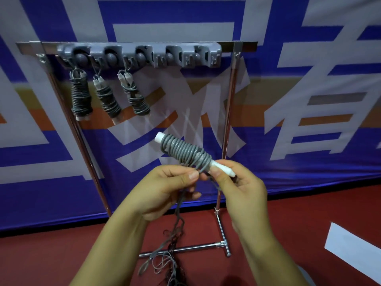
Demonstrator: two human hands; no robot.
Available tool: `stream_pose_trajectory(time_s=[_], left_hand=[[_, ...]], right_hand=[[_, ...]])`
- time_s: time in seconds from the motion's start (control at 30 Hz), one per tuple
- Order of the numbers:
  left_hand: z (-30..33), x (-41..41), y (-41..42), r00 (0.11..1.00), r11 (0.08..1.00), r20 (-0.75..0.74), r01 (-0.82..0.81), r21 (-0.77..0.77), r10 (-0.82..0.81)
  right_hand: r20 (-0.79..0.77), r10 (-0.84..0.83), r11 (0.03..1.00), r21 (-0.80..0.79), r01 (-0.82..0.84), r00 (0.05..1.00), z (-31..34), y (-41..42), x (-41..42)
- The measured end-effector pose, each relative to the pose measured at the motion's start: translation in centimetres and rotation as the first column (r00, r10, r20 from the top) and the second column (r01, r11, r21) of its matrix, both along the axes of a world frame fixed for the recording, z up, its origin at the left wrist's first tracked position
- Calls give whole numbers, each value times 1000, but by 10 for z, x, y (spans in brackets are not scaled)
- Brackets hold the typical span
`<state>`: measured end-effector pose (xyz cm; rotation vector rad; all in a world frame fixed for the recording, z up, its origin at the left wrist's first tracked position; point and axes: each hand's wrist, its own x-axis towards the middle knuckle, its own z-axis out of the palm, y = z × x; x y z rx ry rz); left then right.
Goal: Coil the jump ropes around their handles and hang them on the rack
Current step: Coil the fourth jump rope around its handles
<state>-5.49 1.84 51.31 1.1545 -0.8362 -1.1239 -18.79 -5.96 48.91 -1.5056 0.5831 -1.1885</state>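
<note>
We held the half-wound jump rope in front of the rack, its white handles tilted up and away from us, the grey cord laid in close turns along most of their length. Our right hand pinched the near end of the handles between thumb and fingertips, just past the last turn. Our left hand pinched the loose cord right beside that last turn, thumb on top, and from under those fingers the rest of it dropped to the red floor in a tangle.

To wind well, we judged, the left fingers needed to keep the cord taut and feed it close to the coil, so each turn sat against the one before instead of slipping over it. The right fingers only had to hold the handles together and roll them. The snarl below looked likely to catch, so we would have shaken it free before pulling more up.

Beyond our fingertips, three wound ropes already hung from the left hooks of the grey holder bar; the hooks toward the right stood free.
</note>
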Motion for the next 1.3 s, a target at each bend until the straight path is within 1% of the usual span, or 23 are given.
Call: stream_pose_trajectory(time_s=[0.13,0.27,0.37,0.47,0.6,0.67,0.8,0.87,0.9,0.97,1.07,1.17,1.23,1.3], left_hand=[[0,-6,7,996,994,37,-79,-74,82],[-2,-6,8,976,985,146,-156,-69,165],[2,-6,7,965,987,206,-153,-47,160],[5,-8,4,970,990,194,-141,-25,144],[0,-8,-1,967,980,163,-201,7,197],[0,-9,-3,973,984,153,-175,24,170],[-2,-8,-4,985,987,76,-159,12,157],[-4,-8,-4,983,983,35,-182,-3,182],[-6,-8,-4,979,980,31,-200,-11,200],[-8,-6,-3,971,973,68,-229,-33,231],[-5,-5,-1,966,974,140,-203,-95,215],[0,-10,0,966,962,142,-188,-198,218],[3,-15,1,968,952,134,-171,-252,210],[5,-21,1,965,941,91,-214,-261,244]], right_hand=[[102,31,989,138,-45,994,3,0,1],[177,82,963,240,-124,981,6,3,1],[187,83,956,264,-131,979,10,6,0],[188,45,959,267,-95,981,11,8,-1],[158,13,970,240,-51,987,12,12,-1],[162,9,967,248,-50,987,13,13,-1],[160,36,956,280,-80,986,15,14,-1],[167,67,951,289,-114,984,17,14,-3],[170,91,946,293,-138,981,17,14,-4],[173,149,933,303,-196,974,19,12,-7],[205,274,876,350,-331,940,24,7,-11],[249,373,773,450,-448,894,27,3,-13],[293,409,695,514,-503,864,26,1,-13],[316,412,663,539,-520,854,22,-1,-10]])
